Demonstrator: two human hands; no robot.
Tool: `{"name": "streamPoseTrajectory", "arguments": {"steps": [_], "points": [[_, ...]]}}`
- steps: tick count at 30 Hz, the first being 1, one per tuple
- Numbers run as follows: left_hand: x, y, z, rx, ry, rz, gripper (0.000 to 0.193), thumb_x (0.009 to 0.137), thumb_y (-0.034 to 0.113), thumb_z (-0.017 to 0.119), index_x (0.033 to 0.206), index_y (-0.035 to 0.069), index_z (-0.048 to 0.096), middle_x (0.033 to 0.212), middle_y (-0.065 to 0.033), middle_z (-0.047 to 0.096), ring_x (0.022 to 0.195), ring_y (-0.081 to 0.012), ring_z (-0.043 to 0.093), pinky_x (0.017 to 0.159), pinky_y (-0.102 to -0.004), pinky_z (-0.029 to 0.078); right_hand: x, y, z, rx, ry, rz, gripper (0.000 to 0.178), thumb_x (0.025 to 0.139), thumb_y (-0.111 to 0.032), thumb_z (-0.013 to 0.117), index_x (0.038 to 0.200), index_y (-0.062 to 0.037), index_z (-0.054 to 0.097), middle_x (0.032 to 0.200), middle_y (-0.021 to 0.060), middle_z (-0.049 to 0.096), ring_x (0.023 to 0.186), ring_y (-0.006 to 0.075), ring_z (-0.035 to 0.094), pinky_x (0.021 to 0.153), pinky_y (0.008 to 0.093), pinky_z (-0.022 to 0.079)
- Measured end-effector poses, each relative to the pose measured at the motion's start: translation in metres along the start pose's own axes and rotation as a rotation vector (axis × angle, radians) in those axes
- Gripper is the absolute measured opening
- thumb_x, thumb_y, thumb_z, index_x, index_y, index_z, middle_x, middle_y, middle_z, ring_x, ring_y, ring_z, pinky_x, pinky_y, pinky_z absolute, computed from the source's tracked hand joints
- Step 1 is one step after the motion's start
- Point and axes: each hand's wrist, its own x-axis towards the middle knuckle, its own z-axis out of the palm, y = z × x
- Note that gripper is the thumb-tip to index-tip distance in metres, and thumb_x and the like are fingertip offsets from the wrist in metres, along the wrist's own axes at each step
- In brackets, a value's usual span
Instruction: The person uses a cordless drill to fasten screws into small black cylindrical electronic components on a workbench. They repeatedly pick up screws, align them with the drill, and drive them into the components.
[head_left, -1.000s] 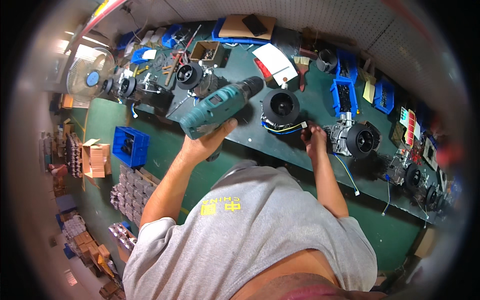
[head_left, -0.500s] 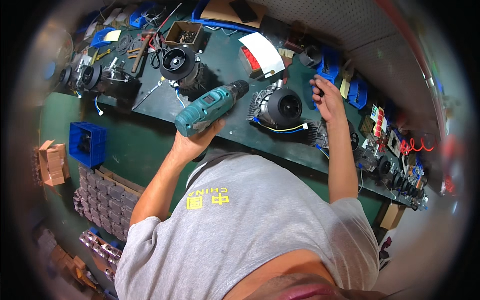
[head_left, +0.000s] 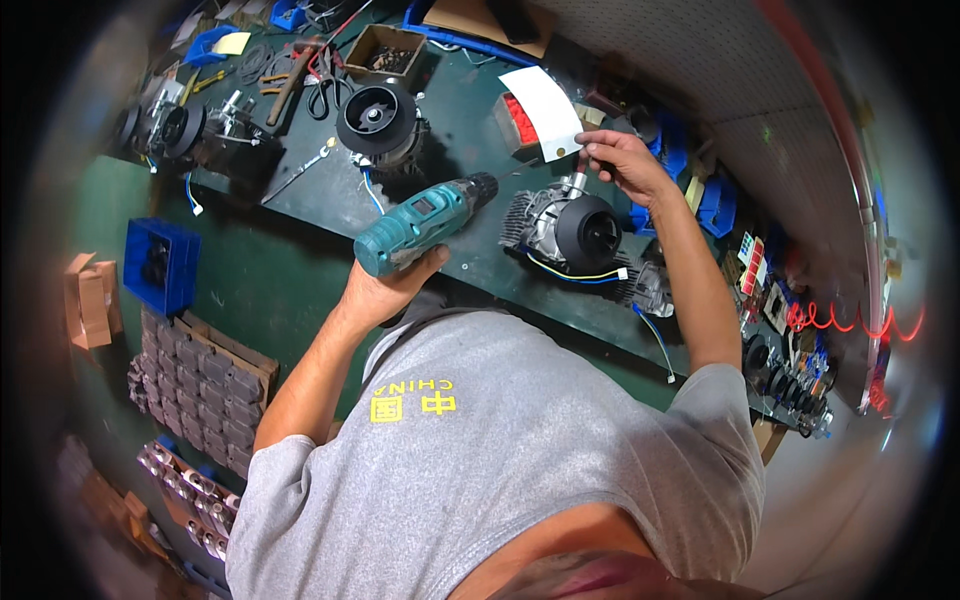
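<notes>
Blue crate (head_left: 183,280) near open cardboard box (head_left: 92,312)

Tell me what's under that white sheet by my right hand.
Part of a box with red pieces inside shows past the left edge of the white sheet. Whatever else lies beneath is covered, so I can't see it.

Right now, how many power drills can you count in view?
1: the teal power drill, gripped in the left hand and seen across the near edge of the green workbench. Another could be hidden in the clutter toward the blurred rim.
</notes>
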Motion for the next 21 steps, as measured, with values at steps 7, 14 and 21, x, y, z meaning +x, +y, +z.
{"name": "streamPoseTrajectory", "arguments": {"steps": [7, 14, 21], "points": [[0.000, -0.002, 0.003, -0.013, 0.011, -0.049, 0.035, 0.089, 0.016, 0.076, 0.120, 0.004, 0.065, 0.103, -0.0041, 0.068, 0.093, -0.0120, 0.062, 0.086, -0.0303, 0.052, 0.020, -0.002, 0.011, -0.448, -0.016, 0.053, 0.017, 0.089, -0.017, 0.073, 0.100, -0.0059, 0.067, 0.087, 0.0007, 0.066, 0.074, 0.0083, 0.060, 0.058, 0.0216, 0.045], [0.000, -0.014, 0.008, -0.004, -0.006, -0.042, 0.035, 0.089, 0.017, 0.077, 0.120, 0.004, 0.065, 0.103, -0.0042, 0.068, 0.093, -0.0126, 0.062, 0.086, -0.0308, 0.052, 0.030, 0.006, 0.014, -0.662, -0.178, 0.018, 0.016, 0.080, -0.012, 0.073, 0.093, -0.0021, 0.072, 0.087, 0.0047, 0.070, 0.081, 0.0127, 0.065, 0.076, 0.0278, 0.052], [-0.001, -0.006, 0.012, 0.008, -0.001, -0.070, 0.033, 0.090, 0.017, 0.077, 0.118, 0.004, 0.066, 0.100, -0.0049, 0.069, 0.090, -0.0130, 0.063, 0.084, -0.0308, 0.053, 0.032, 0.000, 0.022, -0.824, -0.303, 0.077, 0.023, 0.074, -0.010, 0.072, 0.094, -0.0006, 0.078, 0.091, 0.0084, 0.075, 0.085, 0.0143, 0.068, 0.080, 0.0287, 0.054]]}}
